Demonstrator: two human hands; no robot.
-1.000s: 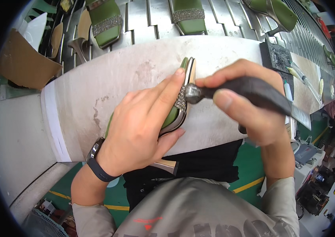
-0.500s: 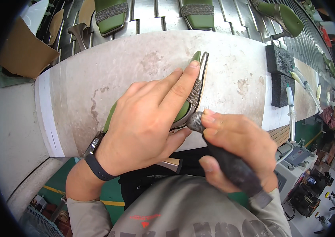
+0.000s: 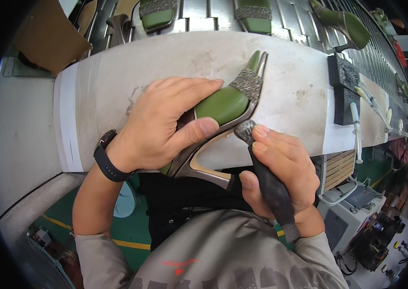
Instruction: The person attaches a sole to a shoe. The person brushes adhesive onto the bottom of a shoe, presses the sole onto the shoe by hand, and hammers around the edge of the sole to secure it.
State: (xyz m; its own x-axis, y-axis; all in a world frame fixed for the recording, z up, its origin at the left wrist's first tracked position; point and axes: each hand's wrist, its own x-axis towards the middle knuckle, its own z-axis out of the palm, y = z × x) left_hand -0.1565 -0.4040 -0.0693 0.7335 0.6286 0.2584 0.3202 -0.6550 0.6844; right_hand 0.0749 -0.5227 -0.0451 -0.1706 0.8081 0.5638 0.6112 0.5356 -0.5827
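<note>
A high-heeled shoe on a green last (image 3: 222, 106) lies on its side on the pale work surface, its toe pointing away and to the right. A glittery grey strap (image 3: 246, 82) crosses its front. The heel (image 3: 209, 177) sticks out toward me over the near edge. My left hand (image 3: 158, 127) grips the shoe's rear part, thumb on the near side and fingers over the far side. In my right hand (image 3: 286, 164) is a dark-handled tool (image 3: 271, 188) with a rounded metal head. That head is close beside the sole edge; I cannot tell if they touch.
Several green lasts with straps, such as one (image 3: 254, 19), stand on the metal slat conveyor (image 3: 199, 21) along the far side. Black blocks (image 3: 343, 89) and syringes (image 3: 355, 126) sit at the right. A cardboard piece (image 3: 50, 36) is at the far left.
My left hand has drawn back from the toe toward the heel end, uncovering the strap and green last. The shoe's heel shows more. The tool's head stays near the sole edge.
</note>
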